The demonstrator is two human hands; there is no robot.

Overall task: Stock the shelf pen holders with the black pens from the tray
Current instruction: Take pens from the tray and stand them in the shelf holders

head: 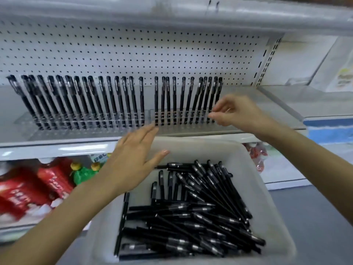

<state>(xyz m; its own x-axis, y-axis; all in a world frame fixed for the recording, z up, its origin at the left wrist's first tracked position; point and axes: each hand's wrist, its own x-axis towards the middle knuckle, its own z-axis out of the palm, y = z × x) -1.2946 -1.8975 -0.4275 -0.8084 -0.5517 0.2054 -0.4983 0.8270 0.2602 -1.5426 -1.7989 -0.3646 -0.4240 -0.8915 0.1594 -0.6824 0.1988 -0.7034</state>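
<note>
A pale plastic tray (257,190) in front of me holds a loose pile of black pens (191,217). On the shelf above it stand two clear pen holders, the left holder (24,121) and the right holder (150,113), each with a row of upright black pens (107,96). My right hand (236,111) is at the right end of the row, and its thumb and forefinger pinch the lower barrel of the last pen (218,88). My left hand (133,157) hovers flat over the tray's far rim with straight fingers, its tips close to the right holder's front. It holds nothing.
A white pegboard (133,50) backs the shelf and an upper shelf edge (172,14) overhangs it. The lower shelf at left holds red packages (28,194) and green bottles (84,173). Red-and-white packets (257,153) lie to the right of the tray.
</note>
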